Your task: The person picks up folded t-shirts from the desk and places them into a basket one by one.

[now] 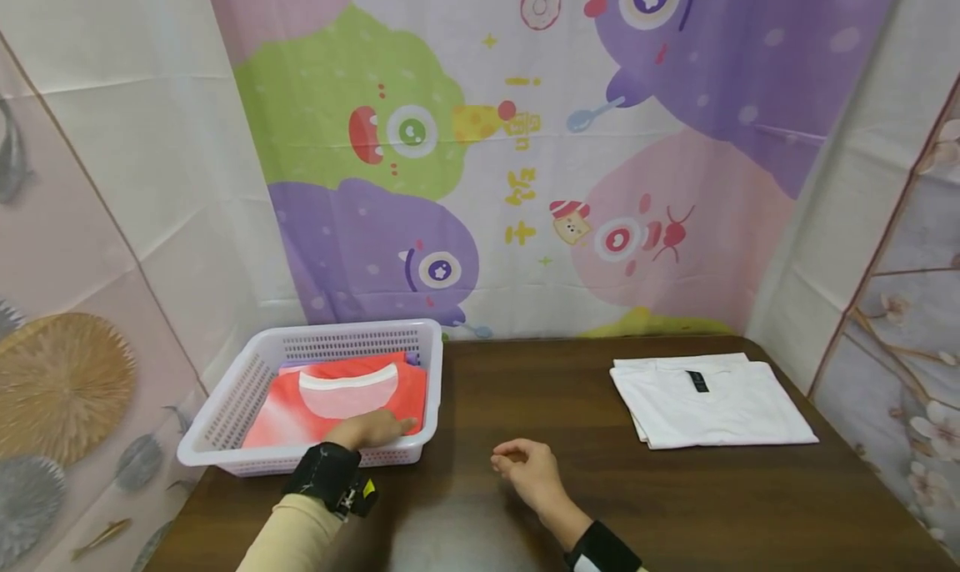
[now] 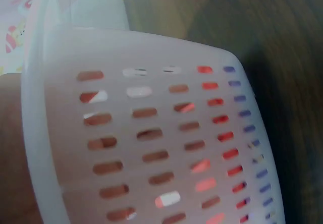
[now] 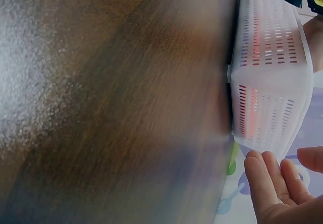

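While the left hand (image 1: 369, 429) lies flat inside the white slotted basket (image 1: 225, 405), its straight fingers rest on the folded red shirt (image 1: 337, 401) near the basket's front wall, holding nothing. That shirt fills most of the basket, with a strip of purple cloth showing behind it. The basket stands at the left end of the dark wooden desk (image 1: 525, 388), close to the patterned cloth wall. From the left wrist view only the basket's slotted wall (image 2: 151, 133) shows, with red visible through the slots. The right hand (image 1: 525, 468) hovers just above the bare middle of the desk, fingers loosely curled and empty, apart from the basket. A folded white shirt (image 1: 708, 398) with a small black label lies at the right end of the desk, well apart from both hands.
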A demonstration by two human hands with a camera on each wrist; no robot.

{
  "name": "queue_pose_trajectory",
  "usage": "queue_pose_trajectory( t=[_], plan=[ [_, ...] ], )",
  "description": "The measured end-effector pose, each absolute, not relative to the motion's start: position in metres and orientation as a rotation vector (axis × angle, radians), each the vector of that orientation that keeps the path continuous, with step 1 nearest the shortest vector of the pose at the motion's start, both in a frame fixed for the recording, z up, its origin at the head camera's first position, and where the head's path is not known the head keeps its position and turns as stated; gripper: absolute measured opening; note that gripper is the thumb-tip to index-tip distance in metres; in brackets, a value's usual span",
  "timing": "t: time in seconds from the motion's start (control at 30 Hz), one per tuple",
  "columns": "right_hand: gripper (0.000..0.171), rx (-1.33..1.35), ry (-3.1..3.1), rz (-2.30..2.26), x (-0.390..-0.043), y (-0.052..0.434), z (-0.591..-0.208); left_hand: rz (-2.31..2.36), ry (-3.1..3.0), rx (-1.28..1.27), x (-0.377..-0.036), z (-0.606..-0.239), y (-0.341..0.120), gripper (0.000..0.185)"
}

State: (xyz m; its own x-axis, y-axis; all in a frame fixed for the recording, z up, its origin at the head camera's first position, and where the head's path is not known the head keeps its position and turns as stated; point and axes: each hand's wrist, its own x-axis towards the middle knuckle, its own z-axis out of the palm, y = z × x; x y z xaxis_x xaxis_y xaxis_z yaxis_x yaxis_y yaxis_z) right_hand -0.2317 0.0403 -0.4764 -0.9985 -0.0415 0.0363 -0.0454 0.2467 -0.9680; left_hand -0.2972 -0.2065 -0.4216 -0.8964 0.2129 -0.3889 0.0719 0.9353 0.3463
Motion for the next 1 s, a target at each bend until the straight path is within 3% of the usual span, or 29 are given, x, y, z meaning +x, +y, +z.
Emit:
queue_pose_trajectory(
  t=[0.2, 0.43, 1.0],
  plan=[
    [0.021, 0.093, -2.476, 1.938, -0.229, 0.041, -0.478, 0.495, 2.710, 0.191, -0.296, -0.426, -0.205, 0.051],
    [0.022, 0.080, -2.467, 1.967, -0.229, 0.044, -0.480, 0.687, 2.906, 0.252, -0.287, -0.432, -0.204, 0.031],
    [0.025, 0.030, -2.444, 2.038, -0.226, 0.056, -0.479, 1.259, 3.172, 0.293, -0.246, -0.414, -0.164, 0.019]
  ],
)
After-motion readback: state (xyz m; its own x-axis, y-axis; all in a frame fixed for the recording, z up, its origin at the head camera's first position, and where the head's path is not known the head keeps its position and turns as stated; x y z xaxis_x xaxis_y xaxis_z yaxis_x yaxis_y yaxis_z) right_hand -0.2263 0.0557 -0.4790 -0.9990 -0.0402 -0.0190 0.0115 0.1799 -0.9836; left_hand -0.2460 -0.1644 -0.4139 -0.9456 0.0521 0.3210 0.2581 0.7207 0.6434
